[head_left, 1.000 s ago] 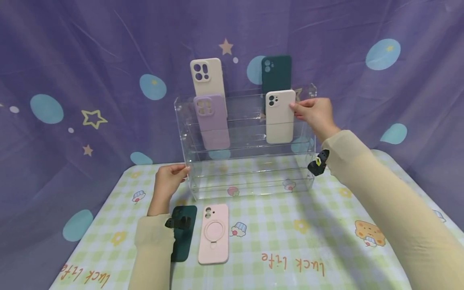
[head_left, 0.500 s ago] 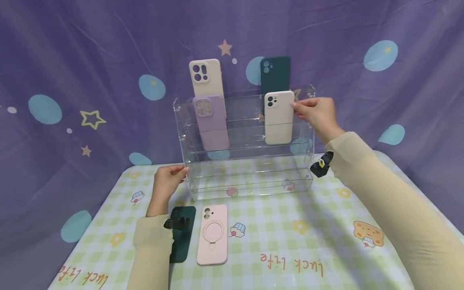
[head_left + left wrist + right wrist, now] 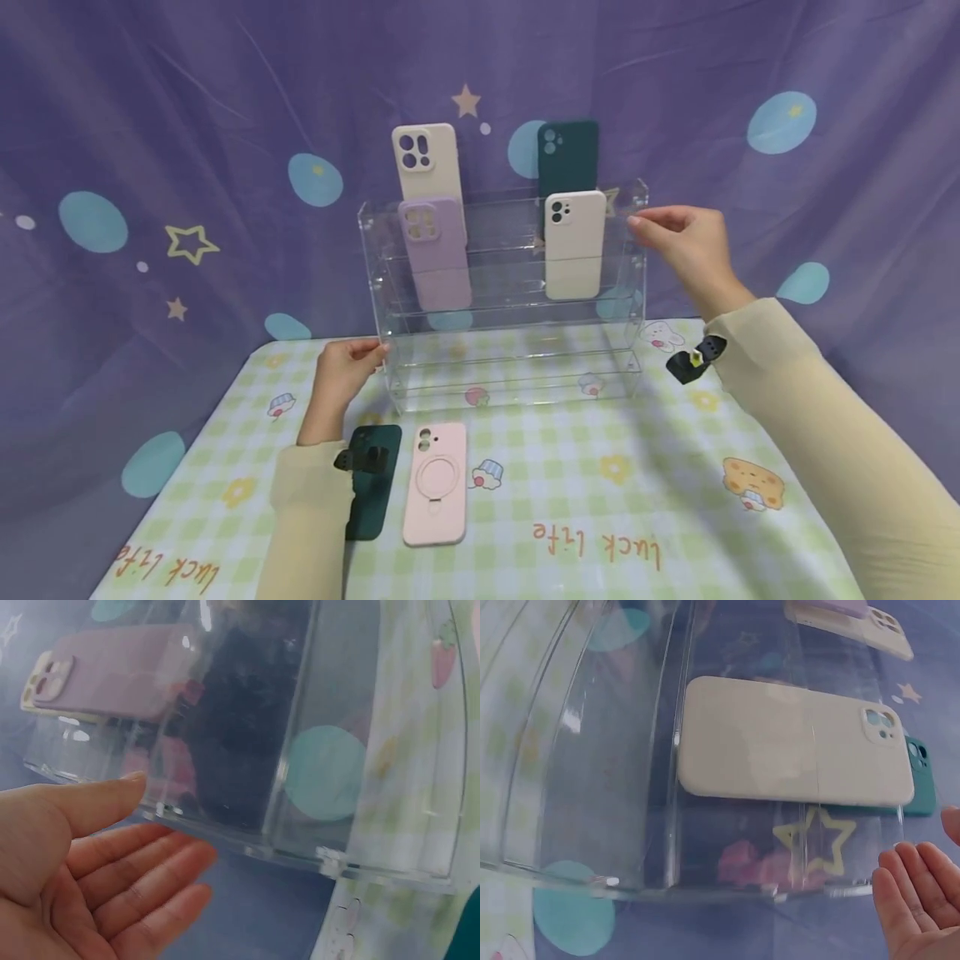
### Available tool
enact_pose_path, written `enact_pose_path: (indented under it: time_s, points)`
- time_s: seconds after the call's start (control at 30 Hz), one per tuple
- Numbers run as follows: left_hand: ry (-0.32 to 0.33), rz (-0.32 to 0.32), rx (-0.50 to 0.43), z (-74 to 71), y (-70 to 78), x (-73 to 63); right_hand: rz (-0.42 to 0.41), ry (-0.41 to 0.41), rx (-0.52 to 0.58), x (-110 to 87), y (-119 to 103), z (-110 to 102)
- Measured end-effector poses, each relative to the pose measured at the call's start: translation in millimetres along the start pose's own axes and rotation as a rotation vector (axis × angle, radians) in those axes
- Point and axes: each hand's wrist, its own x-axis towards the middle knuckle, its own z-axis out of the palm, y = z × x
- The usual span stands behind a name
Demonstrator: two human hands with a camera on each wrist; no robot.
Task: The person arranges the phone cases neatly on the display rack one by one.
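White phone case (image 3: 573,279) stands in right part of clear rack (image 3: 510,283), in front of green case (image 3: 567,158). Right hand (image 3: 693,246) at rack's right edge, thumb and fingertips apart, white phone case near but untouched. Left hand (image 3: 343,372) pinches rack's left edge.

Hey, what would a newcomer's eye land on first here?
Probably the clear rack in the middle: a lilac phone case overlapping a cream one on its left, an off-white case overlapping a dark green one on its right. Nearer, a pink case lies on the checked tablecloth; behind hangs a purple curtain.
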Motion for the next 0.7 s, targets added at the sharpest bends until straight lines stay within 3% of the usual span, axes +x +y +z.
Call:
enact_pose_path:
  time_s: [0.13, 0.3, 0.53, 0.7]
  points:
    - [-0.012, 0.011, 0.033, -5.6, 4.1, -5.6, 0.032, 0.011, -0.004, -11.4, 19.3, -7.3]
    - [0.052, 0.038, 0.051, -16.3, 12.4, -14.7, 0.044, -0.010, -0.060, -26.3, 54.8, -7.4]
    - [0.038, 0.123, 0.056, -23.5, 26.0, -31.8, 0.142, -0.162, -0.120, -51.9, 102.3, -9.9]
    - [-0.010, 0.167, 0.013, -15.5, 22.1, -49.9, 0.201, -0.263, -0.100, -63.6, 119.8, -6.0]
